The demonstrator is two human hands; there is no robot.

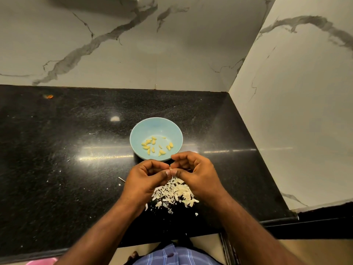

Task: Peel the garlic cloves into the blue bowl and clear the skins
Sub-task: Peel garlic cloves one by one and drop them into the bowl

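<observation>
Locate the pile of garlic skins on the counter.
In the head view, the garlic skins lie on the black counter under both hands, on the person's side of the blue bowl.

Peeled cloves [157, 146] in blue bowl [141, 131]

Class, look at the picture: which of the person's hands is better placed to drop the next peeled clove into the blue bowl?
Probably the right hand: its fingertips overlap the blue bowl's near rim, while the left hand sits slightly nearer the person.
</observation>
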